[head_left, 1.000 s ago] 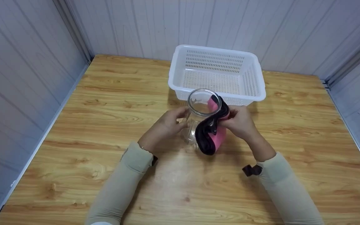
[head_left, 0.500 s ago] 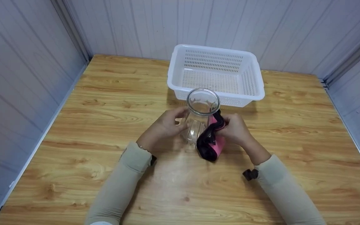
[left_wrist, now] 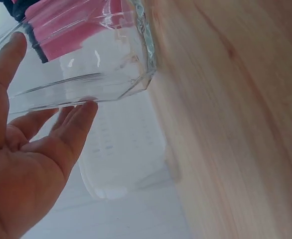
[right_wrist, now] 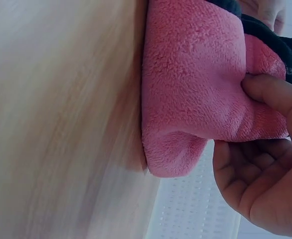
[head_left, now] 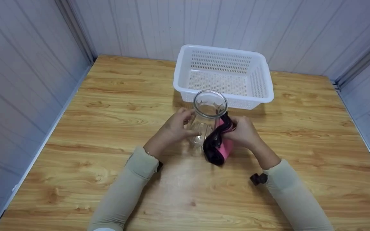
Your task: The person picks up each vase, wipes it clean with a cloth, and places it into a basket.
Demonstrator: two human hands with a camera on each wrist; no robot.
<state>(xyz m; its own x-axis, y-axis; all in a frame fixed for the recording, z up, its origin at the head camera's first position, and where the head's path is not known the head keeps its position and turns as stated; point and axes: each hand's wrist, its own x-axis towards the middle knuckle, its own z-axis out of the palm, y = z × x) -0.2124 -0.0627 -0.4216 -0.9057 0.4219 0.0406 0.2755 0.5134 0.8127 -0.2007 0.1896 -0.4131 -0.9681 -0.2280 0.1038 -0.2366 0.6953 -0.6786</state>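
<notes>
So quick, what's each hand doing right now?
Left hand: loosely holding the glass jar.
Right hand: closed, pinching the pink-and-black cloth.

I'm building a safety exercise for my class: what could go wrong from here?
1. The glass vessel could slip: the left hand holds its smooth side with the palm off it.
2. The right hand holds the bunched pink-and-black cloth against or close to the opposite side; a firm push there might tip the vessel.
3. The white basket sits close behind, so the vessel might knock it if tipped that way.
</notes>
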